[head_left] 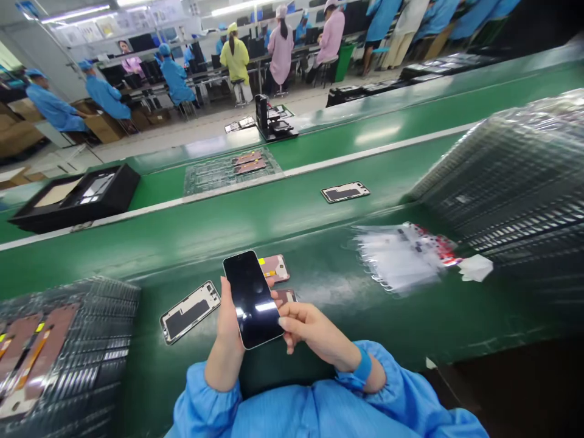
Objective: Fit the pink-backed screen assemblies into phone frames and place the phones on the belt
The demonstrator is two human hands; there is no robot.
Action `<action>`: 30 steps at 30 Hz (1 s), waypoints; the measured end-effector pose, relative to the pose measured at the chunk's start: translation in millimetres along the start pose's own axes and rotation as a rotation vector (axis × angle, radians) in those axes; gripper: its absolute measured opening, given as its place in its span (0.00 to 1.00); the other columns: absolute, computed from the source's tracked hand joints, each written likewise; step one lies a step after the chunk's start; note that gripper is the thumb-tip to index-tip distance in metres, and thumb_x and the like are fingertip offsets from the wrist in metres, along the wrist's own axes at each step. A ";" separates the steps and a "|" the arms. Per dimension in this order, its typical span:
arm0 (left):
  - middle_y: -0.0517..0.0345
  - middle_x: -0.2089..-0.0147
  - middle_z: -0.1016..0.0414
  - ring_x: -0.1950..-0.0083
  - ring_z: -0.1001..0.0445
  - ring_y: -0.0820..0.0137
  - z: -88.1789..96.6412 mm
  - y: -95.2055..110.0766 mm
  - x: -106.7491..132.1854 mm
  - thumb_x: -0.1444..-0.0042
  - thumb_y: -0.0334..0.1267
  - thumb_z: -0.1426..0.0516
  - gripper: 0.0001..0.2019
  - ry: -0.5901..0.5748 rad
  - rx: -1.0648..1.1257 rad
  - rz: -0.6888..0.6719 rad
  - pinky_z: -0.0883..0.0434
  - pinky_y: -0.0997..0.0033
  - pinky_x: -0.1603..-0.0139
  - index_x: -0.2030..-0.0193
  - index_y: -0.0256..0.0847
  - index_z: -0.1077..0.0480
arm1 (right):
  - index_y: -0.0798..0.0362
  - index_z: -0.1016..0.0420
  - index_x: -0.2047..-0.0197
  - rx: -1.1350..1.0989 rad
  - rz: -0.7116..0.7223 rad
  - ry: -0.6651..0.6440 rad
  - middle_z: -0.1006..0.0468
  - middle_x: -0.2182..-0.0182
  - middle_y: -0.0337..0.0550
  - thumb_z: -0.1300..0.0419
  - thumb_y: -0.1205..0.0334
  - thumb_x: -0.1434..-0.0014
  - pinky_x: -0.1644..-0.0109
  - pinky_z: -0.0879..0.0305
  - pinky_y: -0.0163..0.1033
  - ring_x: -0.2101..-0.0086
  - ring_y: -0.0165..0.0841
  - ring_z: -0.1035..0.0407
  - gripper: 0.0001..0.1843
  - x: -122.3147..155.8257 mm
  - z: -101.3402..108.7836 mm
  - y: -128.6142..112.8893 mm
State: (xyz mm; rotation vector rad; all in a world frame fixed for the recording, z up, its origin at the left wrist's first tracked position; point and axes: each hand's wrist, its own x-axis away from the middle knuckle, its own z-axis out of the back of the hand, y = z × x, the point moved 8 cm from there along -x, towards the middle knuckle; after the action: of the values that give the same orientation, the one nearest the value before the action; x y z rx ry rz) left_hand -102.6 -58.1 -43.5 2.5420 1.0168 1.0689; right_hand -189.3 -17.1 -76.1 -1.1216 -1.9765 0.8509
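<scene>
A smartphone [253,301] with a dark, glossy screen faces up at me, tilted. My left hand [229,319] is closed around it, thumb along the left edge and fingertips showing at the right edge. The thumb and index finger of my right hand [314,331] pinch the phone's lower right edge; the other fingers curl beneath. Behind the phone, partly hidden, lie a brown screen panel [276,267] with a yellow tab and a second brown panel [286,297]. Left of my left hand rests an open phone frame [190,311], pale with a dark area.
Clear plastic trays are stacked at left [104,328] and right [515,176]. A bundle of clear film strips [401,252] lies right of me. On the green conveyor belt are another phone frame [345,192], a tray [205,173] and a black box [75,198]. People work beyond.
</scene>
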 end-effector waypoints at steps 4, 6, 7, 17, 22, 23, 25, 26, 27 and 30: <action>0.42 0.68 0.24 0.68 0.23 0.58 -10.4 -3.7 -2.3 0.40 0.70 0.67 0.47 -0.129 0.130 0.073 0.24 0.58 0.65 0.56 0.26 0.25 | 0.61 0.30 0.68 -0.008 -0.024 -0.051 0.28 0.75 0.40 0.32 0.46 0.43 0.74 0.29 0.29 0.79 0.23 0.33 0.24 9.3 2.9 1.6; 0.41 0.68 0.24 0.68 0.23 0.59 -13.3 -4.5 -2.4 0.40 0.70 0.67 0.47 -0.175 0.157 0.083 0.24 0.59 0.66 0.56 0.26 0.25 | 0.61 0.28 0.68 -0.028 -0.029 -0.098 0.28 0.76 0.39 0.32 0.48 0.42 0.75 0.30 0.28 0.80 0.22 0.33 0.22 12.4 0.0 1.7; 0.41 0.68 0.25 0.68 0.23 0.59 -14.5 -5.6 -2.3 0.40 0.70 0.67 0.47 -0.191 0.164 0.092 0.24 0.59 0.66 0.57 0.26 0.25 | 0.61 0.28 0.68 -0.037 -0.027 -0.114 0.28 0.76 0.39 0.32 0.48 0.42 0.75 0.30 0.28 0.81 0.22 0.34 0.22 13.4 -1.7 1.4; 0.44 0.67 0.26 0.66 0.22 0.59 -24.4 -6.8 2.0 0.41 0.71 0.70 0.49 -0.392 0.148 0.092 0.24 0.61 0.65 0.55 0.27 0.26 | 0.62 0.28 0.70 -0.029 -0.014 -0.155 0.24 0.74 0.44 0.30 0.49 0.45 0.77 0.34 0.27 0.81 0.23 0.32 0.23 14.1 -9.9 -2.2; 0.42 0.63 0.25 0.63 0.22 0.60 -29.7 -4.8 10.4 0.42 0.72 0.69 0.50 -0.454 0.103 0.001 0.24 0.62 0.60 0.52 0.26 0.25 | 0.61 0.31 0.71 0.095 0.006 -0.152 0.28 0.79 0.40 0.34 0.46 0.41 0.77 0.38 0.27 0.82 0.22 0.35 0.24 18.5 -13.6 -4.6; 0.42 0.62 0.24 0.61 0.22 0.59 -30.9 -4.5 12.7 0.42 0.72 0.68 0.49 -0.461 0.095 -0.021 0.24 0.61 0.58 0.52 0.26 0.25 | 0.60 0.32 0.71 0.116 0.008 -0.144 0.30 0.79 0.38 0.34 0.46 0.41 0.78 0.39 0.27 0.82 0.21 0.36 0.24 19.9 -14.2 -5.0; 0.42 0.61 0.23 0.60 0.22 0.58 -33.3 -4.5 16.9 0.41 0.72 0.64 0.47 -0.474 0.073 -0.061 0.24 0.59 0.55 0.51 0.28 0.25 | 0.58 0.35 0.72 0.136 0.003 -0.109 0.30 0.79 0.37 0.34 0.44 0.42 0.78 0.40 0.26 0.82 0.21 0.38 0.26 22.6 -13.7 -4.9; 0.42 0.60 0.22 0.60 0.22 0.58 -33.9 -4.4 18.5 0.41 0.71 0.62 0.45 -0.475 0.060 -0.081 0.24 0.58 0.55 0.50 0.29 0.25 | 0.58 0.37 0.72 0.143 -0.002 -0.089 0.30 0.78 0.37 0.34 0.43 0.42 0.79 0.41 0.26 0.82 0.20 0.38 0.27 23.7 -13.1 -4.4; 0.42 0.59 0.22 0.60 0.22 0.58 -33.8 -3.8 19.6 0.41 0.71 0.60 0.44 -0.470 0.049 -0.105 0.24 0.58 0.54 0.49 0.29 0.25 | 0.57 0.38 0.72 0.149 -0.006 -0.069 0.30 0.78 0.37 0.35 0.42 0.43 0.79 0.41 0.26 0.82 0.20 0.38 0.27 24.5 -12.3 -3.9; 0.41 0.58 0.22 0.59 0.22 0.57 -31.7 -2.8 20.6 0.41 0.70 0.57 0.42 -0.444 0.022 -0.154 0.25 0.54 0.52 0.48 0.31 0.25 | 0.56 0.40 0.71 0.171 -0.007 -0.030 0.31 0.78 0.36 0.36 0.39 0.43 0.78 0.42 0.26 0.81 0.20 0.38 0.29 25.0 -10.5 -2.1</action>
State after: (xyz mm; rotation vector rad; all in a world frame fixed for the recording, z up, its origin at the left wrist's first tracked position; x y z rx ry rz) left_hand -115.7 -44.6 -10.6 2.5023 1.0723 0.4239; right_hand -191.1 6.5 -62.5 -1.0087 -1.8908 1.0176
